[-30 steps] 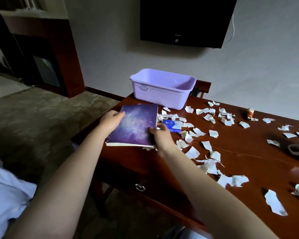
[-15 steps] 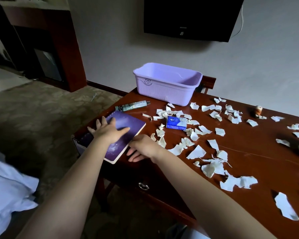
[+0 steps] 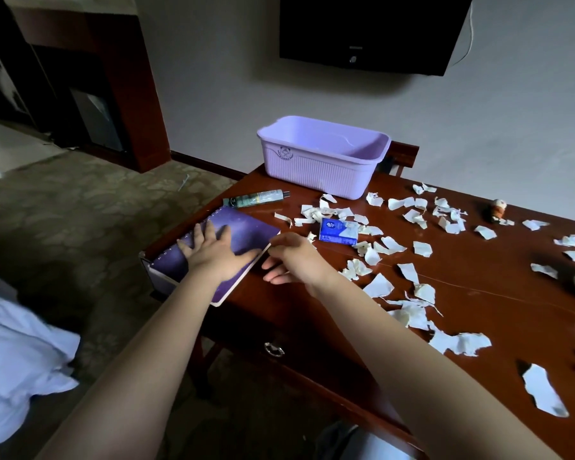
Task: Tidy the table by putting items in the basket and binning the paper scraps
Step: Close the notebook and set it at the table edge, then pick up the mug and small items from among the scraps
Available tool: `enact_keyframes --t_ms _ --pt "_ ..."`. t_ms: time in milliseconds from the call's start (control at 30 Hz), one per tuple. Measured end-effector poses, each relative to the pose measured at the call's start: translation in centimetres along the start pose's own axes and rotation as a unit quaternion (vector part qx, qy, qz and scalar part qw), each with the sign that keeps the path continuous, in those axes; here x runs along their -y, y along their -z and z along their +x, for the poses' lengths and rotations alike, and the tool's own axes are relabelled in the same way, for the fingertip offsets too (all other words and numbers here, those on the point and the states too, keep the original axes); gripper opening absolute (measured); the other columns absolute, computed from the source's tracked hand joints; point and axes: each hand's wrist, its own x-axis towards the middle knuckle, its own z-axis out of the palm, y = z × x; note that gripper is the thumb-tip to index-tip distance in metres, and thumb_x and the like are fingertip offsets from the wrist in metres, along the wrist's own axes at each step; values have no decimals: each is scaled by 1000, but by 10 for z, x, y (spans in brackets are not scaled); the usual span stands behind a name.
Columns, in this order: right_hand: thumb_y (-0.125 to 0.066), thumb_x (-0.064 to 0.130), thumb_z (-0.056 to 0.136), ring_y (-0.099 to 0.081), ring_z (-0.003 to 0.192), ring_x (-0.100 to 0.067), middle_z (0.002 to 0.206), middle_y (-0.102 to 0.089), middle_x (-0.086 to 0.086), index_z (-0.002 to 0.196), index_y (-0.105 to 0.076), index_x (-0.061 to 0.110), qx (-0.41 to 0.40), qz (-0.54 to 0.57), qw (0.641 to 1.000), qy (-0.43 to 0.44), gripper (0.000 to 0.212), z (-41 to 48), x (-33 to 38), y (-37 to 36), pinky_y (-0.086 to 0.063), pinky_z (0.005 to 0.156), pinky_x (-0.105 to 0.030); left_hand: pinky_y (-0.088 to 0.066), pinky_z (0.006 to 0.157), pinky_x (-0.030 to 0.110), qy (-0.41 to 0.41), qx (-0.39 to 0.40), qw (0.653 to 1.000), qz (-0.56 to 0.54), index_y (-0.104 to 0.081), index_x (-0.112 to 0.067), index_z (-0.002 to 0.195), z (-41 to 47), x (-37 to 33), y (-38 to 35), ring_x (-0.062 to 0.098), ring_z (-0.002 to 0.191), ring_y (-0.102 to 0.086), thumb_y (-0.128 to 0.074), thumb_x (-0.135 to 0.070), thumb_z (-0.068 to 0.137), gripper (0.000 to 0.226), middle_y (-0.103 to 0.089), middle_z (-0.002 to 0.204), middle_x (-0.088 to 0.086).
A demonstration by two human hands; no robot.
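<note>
Dark desk (image 3: 279, 303), strewn with paper scraps (image 3: 377, 287), bears the purple notebook (image 3: 246, 234) at its left corner, long axis diagonal, near-left to far-right. Left hand (image 3: 213, 257) presses it with flat, spread fingers; right hand (image 3: 289, 257) curls its fingers at the notebook's right edge, grip unclear. Beyond stands the basket (image 3: 312, 174).

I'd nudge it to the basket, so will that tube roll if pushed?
Probably: the tube looks round near its cap and lies flat on the table. Its wider end may make it curve. It's near the edge, so go gently.
</note>
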Motion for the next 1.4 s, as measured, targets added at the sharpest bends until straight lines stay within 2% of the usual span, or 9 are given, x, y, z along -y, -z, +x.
enact_keyframes --t_ms 300,533,667,833,933,1000,1067,1200,1400 --pt "-40 5 97 -60 42 -13 71 -60 -9 106 -49 9 -39 27 998 32 14 -9 0 21 -50 46 -21 3 114 59 -35 -1 999 23 -11 -31 151 5 2 -2 27 147 10 -34 -85 72 98 5 160 9" --pt "-44 4 91 -60 57 -18 70 -61 -3 86 -60 15 -179 -90 974 103 20 3 1 62 -50 56 -28 1 114 61 -57 5 998 -8 -20 -24 149 7 -17 9 26 148 5 -31 -78 80 88 -3 160 6" --pt "-46 10 88 -61 99 -26 110 -67 -8 109 -64 11 -271 -348 892 105 28 19 -4 97 -53 78 -37 -13 113 62 -92 -19 995 -25 -35 -21 142 19 -47 16 27 146 -12 -36 -66 87 71 -21 156 7" --pt "-48 29 96 -35 136 -29 147 -41 -9 141 -40 19 -188 -485 854 14 47 40 1 129 -42 101 -42 -29 109 53 -112 -27 991 -69 -45 -19 133 37 -84 24 29 136 -31 -44 -53 90 55 -37 145 9" --pt "-45 38 95 -47 121 -26 139 -49 -8 133 -45 25 -92 -542 835 -32 39 56 -2 135 -44 92 -39 -37 103 45 -144 -41 984 -95 -48 -17 130 38 -105 25 27 132 -37 -47 -47 92 49 -40 141 7" --pt "-42 38 93 -52 109 -23 127 -57 -4 124 -51 27 -83 -548 832 -19 34 61 -8 138 -47 87 -36 -39 101 41 -169 -40 979 -110 -51 -17 128 38 -121 23 27 128 -42 -47 -44 93 45 -42 139 6" --pt "-42 36 94 -50 116 -24 133 -55 -4 129 -51 27 -91 -532 842 3 37 55 -11 141 -47 94 -39 -38 104 39 -186 -40 974 -123 -53 -17 127 38 -137 21 27 127 -43 -47 -41 93 42 -44 139 6" --pt "-50 36 94 -38 135 -27 147 -42 -4 139 -45 26 -188 -479 857 37 46 29 -17 173 -39 107 -46 -38 104 36 -215 -33 962 -162 -56 -16 124 27 -180 19 26 126 -45 -46 -35 94 37 -45 138 3" --pt "-49 33 93 -55 112 -30 126 -59 -8 124 -57 17 -317 -481 818 4 36 -39 -30 265 -47 86 -37 -42 98 37 -292 -5 941 -172 -57 -15 121 -10 -258 21 25 119 -48 -45 -39 94 38 -49 132 6"
